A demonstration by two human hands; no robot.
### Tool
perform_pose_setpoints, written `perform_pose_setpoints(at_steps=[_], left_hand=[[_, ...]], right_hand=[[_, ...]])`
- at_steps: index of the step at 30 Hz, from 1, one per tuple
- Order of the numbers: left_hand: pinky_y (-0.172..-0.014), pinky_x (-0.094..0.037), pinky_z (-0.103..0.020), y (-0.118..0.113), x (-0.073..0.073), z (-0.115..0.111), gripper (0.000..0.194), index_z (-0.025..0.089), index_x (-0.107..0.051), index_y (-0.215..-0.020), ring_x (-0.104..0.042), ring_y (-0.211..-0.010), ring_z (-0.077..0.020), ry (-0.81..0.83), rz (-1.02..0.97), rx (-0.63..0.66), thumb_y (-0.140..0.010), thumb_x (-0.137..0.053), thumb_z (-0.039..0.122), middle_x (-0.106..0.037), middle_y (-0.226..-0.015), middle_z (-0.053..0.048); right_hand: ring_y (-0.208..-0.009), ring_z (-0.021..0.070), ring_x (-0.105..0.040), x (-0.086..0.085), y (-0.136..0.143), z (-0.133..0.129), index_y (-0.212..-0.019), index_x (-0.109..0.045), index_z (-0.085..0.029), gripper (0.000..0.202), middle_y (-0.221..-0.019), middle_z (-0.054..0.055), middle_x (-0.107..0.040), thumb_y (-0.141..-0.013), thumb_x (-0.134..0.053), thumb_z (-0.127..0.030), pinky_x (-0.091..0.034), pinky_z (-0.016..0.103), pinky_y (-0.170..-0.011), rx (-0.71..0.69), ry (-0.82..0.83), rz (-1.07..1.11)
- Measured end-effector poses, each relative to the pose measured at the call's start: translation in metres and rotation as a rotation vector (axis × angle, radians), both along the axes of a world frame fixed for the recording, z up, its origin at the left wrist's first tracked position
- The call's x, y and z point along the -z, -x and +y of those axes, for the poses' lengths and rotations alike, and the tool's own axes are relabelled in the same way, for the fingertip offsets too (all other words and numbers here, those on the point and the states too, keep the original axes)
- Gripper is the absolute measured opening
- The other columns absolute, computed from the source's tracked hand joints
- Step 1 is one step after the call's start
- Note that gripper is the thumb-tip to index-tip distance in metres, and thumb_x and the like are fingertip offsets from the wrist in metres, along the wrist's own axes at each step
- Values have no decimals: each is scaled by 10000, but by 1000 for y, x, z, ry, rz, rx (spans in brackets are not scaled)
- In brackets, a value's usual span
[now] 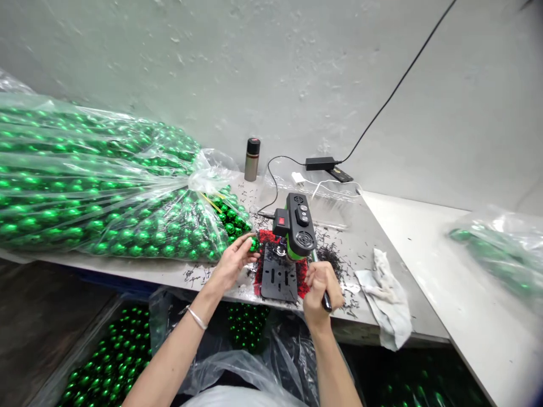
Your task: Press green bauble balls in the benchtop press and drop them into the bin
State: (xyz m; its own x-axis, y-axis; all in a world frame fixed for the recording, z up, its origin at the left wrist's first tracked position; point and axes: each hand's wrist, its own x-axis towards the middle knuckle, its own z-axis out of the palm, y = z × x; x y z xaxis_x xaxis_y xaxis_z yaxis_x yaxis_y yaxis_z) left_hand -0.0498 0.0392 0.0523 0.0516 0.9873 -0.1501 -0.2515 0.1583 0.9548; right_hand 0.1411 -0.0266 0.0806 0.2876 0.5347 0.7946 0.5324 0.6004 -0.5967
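Bare grey wall behind, a grey metal workbench (382,226) in front, littered with dark swarf. At its middle a small green-and-black bench drill (296,226) on a black slotted base plate (278,281), over a red mat (302,284). Right hand (320,288) closed firmly round the drill's black feed handle (326,301), fist low at the bench edge. Left hand (232,261) half open, fingers (244,243) narrowed onto a shiny green ball (254,245) just beside the drill's spindle, at the mouth of a large clear plastic bag of green balls (97,192) lying along the left of the bench. Whether that ball sits under the bit or is only being picked from the bag – cannot tell. A silver bangle (197,317) on the left wrist. Below the bench, a lined bin of loose green balls (106,362) – a fair heap there, probably the finished ones, yet the bag above looks close to full, so by that judgement much more left than done. To the right a crumpled white rag (388,294) hanging over the edge, and a second clear bag with green balls (500,254) on the adjoining white table. At the back a steel flask with a black cap (251,159), a black power adapter (320,163) and its black cable (399,79) running up the wall.
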Motion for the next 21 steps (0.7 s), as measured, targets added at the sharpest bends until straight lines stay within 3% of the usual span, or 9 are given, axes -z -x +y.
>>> perform_pose_setpoints(at_steps=[3,7,10,15,18,21], left_hand=[[-847,-595,-321,-17,17,-10,406,207,-663,-1222,-725,-856,-169,159,-253,40,-856,-729,367,-740,-991,-60],[-849,-595,-339,-34,37,-15,421,170,-684,-1190,-718,-847,-176,186,-154,73,-819,-755,355,-753,-990,-79],[-822,-589,-349,-44,47,-18,430,156,-694,-1177,-706,-881,-205,33,143,114,-814,-734,383,-748,-1000,-84],[-877,-572,-400,-54,54,-23,359,174,-698,-1172,-691,-965,-249,-386,630,183,-850,-653,327,-708,-1147,-119],[-994,-527,-442,-56,59,-24,343,168,-672,-1202,-662,-1100,-281,-572,775,209,-883,-633,288,-702,-1172,-134],[-989,-525,-456,-58,65,-22,328,154,-651,-1217,-655,-1104,-293,-679,869,204,-921,-620,293,-700,-1171,-147]], right_hand=[[-574,113,-491,-7,-1,0,-650,-478,-213,358,-622,-26,-497,-1004,-420,-204,-372,280,-550,-6,9,-34],[-551,97,-468,-22,-2,3,-645,-463,-213,367,-602,-39,-470,-1008,-407,-191,-360,272,-547,-12,37,-35],[-555,96,-471,-33,-2,6,-628,-433,-217,379,-601,-38,-467,-1005,-411,-192,-360,274,-552,-2,37,-28],[-564,99,-478,-37,-3,8,-629,-418,-220,370,-604,-37,-465,-998,-426,-187,-365,279,-563,7,37,-44],[-573,102,-480,-34,-4,7,-645,-422,-222,351,-620,-33,-471,-994,-431,-184,-369,280,-564,-3,28,-49],[-571,98,-474,-31,-4,6,-651,-417,-220,343,-623,-34,-467,-990,-437,-171,-363,278,-565,-2,30,-70]])
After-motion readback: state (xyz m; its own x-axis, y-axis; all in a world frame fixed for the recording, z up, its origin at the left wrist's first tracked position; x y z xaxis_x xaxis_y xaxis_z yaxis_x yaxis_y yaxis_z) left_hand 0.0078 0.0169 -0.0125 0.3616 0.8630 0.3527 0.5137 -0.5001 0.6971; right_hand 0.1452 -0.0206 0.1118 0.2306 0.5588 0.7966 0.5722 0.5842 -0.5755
